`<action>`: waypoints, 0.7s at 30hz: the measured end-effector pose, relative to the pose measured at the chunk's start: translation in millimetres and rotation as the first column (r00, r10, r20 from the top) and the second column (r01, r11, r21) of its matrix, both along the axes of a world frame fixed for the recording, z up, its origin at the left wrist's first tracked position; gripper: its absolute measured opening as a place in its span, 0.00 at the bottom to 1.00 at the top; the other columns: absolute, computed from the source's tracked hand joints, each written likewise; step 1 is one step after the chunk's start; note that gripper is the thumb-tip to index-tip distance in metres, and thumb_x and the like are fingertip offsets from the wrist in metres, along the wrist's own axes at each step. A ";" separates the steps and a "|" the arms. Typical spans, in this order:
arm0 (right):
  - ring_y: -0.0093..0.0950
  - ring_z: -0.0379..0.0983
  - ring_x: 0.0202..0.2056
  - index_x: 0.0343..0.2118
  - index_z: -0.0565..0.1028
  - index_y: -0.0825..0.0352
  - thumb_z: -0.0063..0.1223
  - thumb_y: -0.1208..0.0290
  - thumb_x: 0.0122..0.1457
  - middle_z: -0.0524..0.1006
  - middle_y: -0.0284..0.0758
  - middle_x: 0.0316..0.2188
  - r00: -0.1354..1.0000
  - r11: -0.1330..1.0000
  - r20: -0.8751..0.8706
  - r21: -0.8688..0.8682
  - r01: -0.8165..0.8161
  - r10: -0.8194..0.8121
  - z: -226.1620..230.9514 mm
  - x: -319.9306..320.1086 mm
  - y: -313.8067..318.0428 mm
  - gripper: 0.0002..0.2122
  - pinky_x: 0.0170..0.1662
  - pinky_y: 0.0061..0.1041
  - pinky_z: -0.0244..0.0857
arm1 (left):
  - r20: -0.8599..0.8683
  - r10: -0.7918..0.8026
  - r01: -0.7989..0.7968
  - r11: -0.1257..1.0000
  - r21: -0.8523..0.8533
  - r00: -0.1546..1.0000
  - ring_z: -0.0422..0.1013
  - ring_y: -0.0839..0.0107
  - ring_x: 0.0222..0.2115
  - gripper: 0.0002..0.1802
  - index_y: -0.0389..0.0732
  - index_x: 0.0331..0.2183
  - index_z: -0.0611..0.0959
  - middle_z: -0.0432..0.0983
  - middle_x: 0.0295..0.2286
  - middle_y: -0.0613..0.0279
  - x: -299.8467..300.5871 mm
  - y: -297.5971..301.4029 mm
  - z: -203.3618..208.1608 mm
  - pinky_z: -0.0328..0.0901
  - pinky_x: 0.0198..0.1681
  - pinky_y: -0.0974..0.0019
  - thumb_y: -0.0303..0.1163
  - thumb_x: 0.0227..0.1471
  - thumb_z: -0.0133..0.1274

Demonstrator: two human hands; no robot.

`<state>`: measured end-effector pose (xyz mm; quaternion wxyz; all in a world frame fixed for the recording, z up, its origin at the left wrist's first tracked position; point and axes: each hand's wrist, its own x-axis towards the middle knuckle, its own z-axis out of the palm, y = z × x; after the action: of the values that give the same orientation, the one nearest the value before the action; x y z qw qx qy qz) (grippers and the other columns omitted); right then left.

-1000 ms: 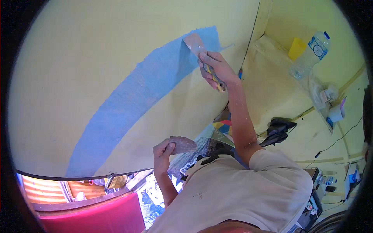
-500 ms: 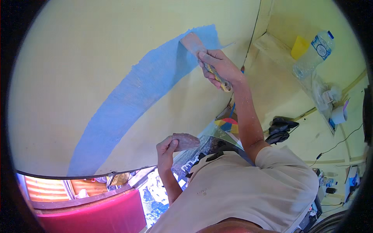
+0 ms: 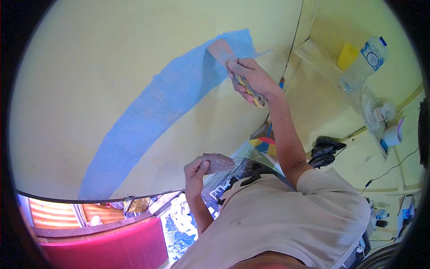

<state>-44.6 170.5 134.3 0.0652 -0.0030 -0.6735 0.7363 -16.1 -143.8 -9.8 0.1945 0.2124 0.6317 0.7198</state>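
Observation:
My right hand [image 3: 253,77] grips the yellow-and-dark handle of a scraper [image 3: 221,50], its wide blade lying against the upper part of a blue band [image 3: 156,98]. That band curves across a pale cream panel [image 3: 89,58], and its outline is ragged. Lower down, my left hand [image 3: 195,174] pinches a flat, brownish-grey piece [image 3: 218,163] between thumb and fingers, away from the blue band. What that piece is made of I cannot make out.
At the right, a shelf [image 3: 320,56] bears a clear plastic bottle [image 3: 369,60], a yellow container [image 3: 347,56] and a white cup [image 3: 393,135]. A black bag [image 3: 326,150] hangs below. A pink-red surface [image 3: 107,246] stands at lower left, beyond the panel's dark edge [image 3: 89,202].
The view has shifted slightly. The scraper blade stays at nearly the same place on the blue band, and both hands keep their hold.

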 end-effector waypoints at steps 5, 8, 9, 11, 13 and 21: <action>0.19 0.58 0.07 0.28 0.67 0.66 0.44 0.57 0.67 0.63 0.30 0.11 0.999 0.997 0.022 0.063 0.040 -0.042 2.9 11.6 -4.5 0.16 0.09 0.22 0.54 | 0.004 0.007 -0.007 0.998 -0.055 1.000 0.69 0.79 0.33 0.11 0.32 0.38 0.83 0.77 0.30 0.68 5.1 8.6 9.5 0.64 0.40 0.73 0.30 0.59 0.52; 0.19 0.60 0.08 0.29 0.68 0.67 0.44 0.58 0.67 0.65 0.30 0.12 0.994 0.995 0.106 0.102 0.022 -0.033 -37.3 25.2 11.5 0.16 0.09 0.21 0.54 | -0.160 0.111 -0.135 0.980 -0.149 0.981 0.68 0.79 0.31 0.12 0.31 0.37 0.82 0.77 0.29 0.68 1.5 19.3 26.4 0.64 0.39 0.73 0.31 0.59 0.53; 0.19 0.61 0.09 0.29 0.68 0.67 0.44 0.59 0.67 0.66 0.30 0.13 0.986 0.997 0.164 0.080 -0.006 -0.007 -52.7 33.0 19.6 0.16 0.10 0.21 0.54 | -0.281 0.182 -0.245 0.948 -0.206 0.942 0.67 0.79 0.30 0.12 0.31 0.36 0.82 0.76 0.28 0.68 -0.7 26.0 37.5 0.64 0.38 0.73 0.32 0.58 0.54; 0.19 0.62 0.10 0.31 0.70 0.68 0.44 0.60 0.67 0.66 0.30 0.13 0.977 0.994 0.211 0.106 0.007 -0.030 -74.3 50.9 24.3 0.15 0.11 0.21 0.55 | -0.485 0.274 -0.426 0.873 -0.236 0.831 0.70 0.77 0.31 0.10 0.29 0.36 0.81 0.80 0.29 0.59 -6.1 37.6 70.1 0.65 0.39 0.72 0.28 0.57 0.54; 0.19 0.62 0.10 0.33 0.71 0.70 0.44 0.62 0.67 0.67 0.30 0.14 0.965 0.991 0.259 0.131 0.006 -0.040 -93.0 63.1 26.1 0.14 0.12 0.20 0.56 | -0.672 0.422 -0.553 0.833 0.021 0.609 0.76 0.69 0.39 0.09 0.31 0.39 0.82 0.81 0.38 0.49 -7.9 61.2 104.6 0.66 0.47 0.67 0.19 0.57 0.49; 0.19 0.65 0.13 0.42 0.72 0.68 0.43 0.67 0.65 0.71 0.31 0.22 0.949 0.995 0.314 0.094 -0.018 -0.013 -116.3 103.9 39.5 0.10 0.16 0.21 0.59 | -0.938 0.335 -0.412 0.845 0.341 -0.090 0.71 0.48 0.51 0.21 0.44 0.44 0.84 0.78 0.47 0.56 -71.7 198.2 167.1 0.62 0.58 0.50 0.16 0.49 0.50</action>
<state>59.3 210.0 18.0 -0.0437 -0.1160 -0.7098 0.6934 -87.8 54.3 157.4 -0.4944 0.4554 0.6379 0.3759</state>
